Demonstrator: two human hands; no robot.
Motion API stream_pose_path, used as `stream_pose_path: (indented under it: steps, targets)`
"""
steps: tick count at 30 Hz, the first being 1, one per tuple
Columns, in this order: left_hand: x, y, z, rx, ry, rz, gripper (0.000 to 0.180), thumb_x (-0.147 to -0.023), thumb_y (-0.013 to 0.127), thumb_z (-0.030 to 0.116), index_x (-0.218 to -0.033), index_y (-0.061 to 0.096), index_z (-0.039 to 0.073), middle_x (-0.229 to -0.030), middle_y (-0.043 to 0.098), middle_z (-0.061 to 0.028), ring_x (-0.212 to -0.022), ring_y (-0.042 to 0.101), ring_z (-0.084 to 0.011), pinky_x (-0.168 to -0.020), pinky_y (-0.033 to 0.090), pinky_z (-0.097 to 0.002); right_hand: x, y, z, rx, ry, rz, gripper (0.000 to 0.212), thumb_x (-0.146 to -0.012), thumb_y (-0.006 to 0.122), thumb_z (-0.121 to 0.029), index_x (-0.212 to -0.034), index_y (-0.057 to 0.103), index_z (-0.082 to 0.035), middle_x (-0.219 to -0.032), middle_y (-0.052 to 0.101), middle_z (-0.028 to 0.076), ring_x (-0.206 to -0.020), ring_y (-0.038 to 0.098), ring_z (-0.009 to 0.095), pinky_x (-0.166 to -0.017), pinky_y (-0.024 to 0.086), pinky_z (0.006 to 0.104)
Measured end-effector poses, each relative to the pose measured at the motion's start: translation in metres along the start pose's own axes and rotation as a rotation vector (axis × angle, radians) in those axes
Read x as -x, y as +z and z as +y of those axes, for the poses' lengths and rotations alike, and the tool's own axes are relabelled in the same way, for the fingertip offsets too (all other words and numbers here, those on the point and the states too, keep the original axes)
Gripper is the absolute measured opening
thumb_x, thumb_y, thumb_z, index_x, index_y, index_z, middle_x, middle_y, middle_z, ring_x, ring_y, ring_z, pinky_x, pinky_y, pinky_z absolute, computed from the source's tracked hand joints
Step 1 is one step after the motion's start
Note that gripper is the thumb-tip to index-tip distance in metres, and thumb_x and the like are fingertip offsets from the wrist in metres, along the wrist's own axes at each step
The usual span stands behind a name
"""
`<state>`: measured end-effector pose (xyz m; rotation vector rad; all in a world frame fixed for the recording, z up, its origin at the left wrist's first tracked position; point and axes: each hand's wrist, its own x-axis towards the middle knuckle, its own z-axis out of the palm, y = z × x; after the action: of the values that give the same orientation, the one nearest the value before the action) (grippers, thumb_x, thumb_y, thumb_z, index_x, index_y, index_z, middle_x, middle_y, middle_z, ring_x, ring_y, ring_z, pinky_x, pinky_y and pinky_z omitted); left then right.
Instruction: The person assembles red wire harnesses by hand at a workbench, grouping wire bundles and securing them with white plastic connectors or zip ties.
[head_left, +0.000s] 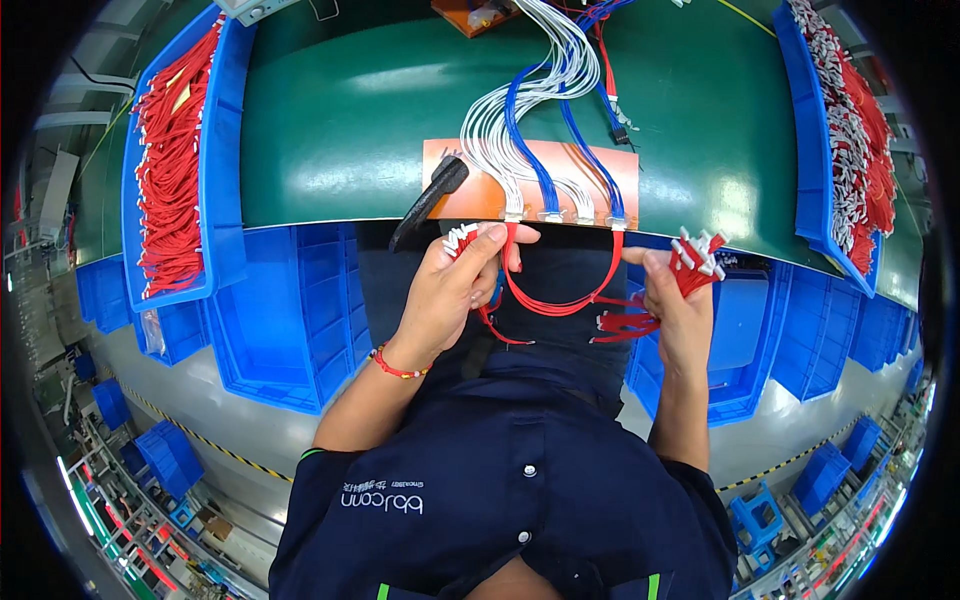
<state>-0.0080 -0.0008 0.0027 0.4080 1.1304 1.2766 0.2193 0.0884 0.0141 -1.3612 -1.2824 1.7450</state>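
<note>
Each grip is closed: the left hand (450, 285) pinches a red wire bundle (462, 240), the right hand (680, 310) clutches red wires (695, 262) just below the worktop (340, 130) edge. The looped red wire (565, 300) hanging between them could snag and pull loose from the white connectors (565, 215).

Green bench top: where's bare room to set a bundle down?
Bare green bench top lies between the left blue bin and the white-and-blue harness, and between that harness and the right blue bin. The orange board at the front edge is crowded.

Orange board (470, 15) cut off, prob.
</note>
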Motion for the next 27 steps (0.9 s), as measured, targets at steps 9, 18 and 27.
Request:
stream_pose_path:
  steps: [9,18,27]
  targets:
    - [-0.008,0.010,-0.004,-0.025,0.001,0.001,0.036,-0.102,0.045,0.028,-0.103,0.069,0.000,-0.071,0.055,0.0022,-0.052,0.036,-0.0009,-0.046,0.028,-0.0183,-0.016,0.026,0.003,-0.193,0.083,-0.145,0.026,-0.096,0.060,-0.022,-0.105,0.069,0.002,-0.056,0.037,-0.011,-0.047,0.026,-0.001,-0.044,0.018,0.0195]
    - [0.011,0.016,-0.006,0.052,0.008,-0.203,0.037,-0.103,0.046,0.027,-0.093,0.065,-0.003,-0.065,0.053,-0.0007,-0.060,0.048,-0.0076,-0.061,0.040,-0.0226,-0.008,0.007,0.007,-0.366,0.136,-0.347,0.031,-0.096,0.055,-0.021,-0.093,0.064,0.008,-0.050,0.030,-0.009,-0.042,0.022,0.001,-0.042,0.016,0.0210]
    - [0.014,0.041,-0.004,-0.280,0.279,-0.182,0.029,-0.096,0.060,0.013,-0.121,0.063,-0.001,-0.114,0.067,-0.0092,-0.094,0.061,-0.0079,-0.083,0.048,-0.0226,0.017,0.038,0.000,0.496,-0.310,-0.251,0.029,-0.087,0.064,-0.004,-0.117,0.060,-0.001,-0.097,0.070,0.011,-0.086,0.069,0.018,-0.075,0.051,0.0277]
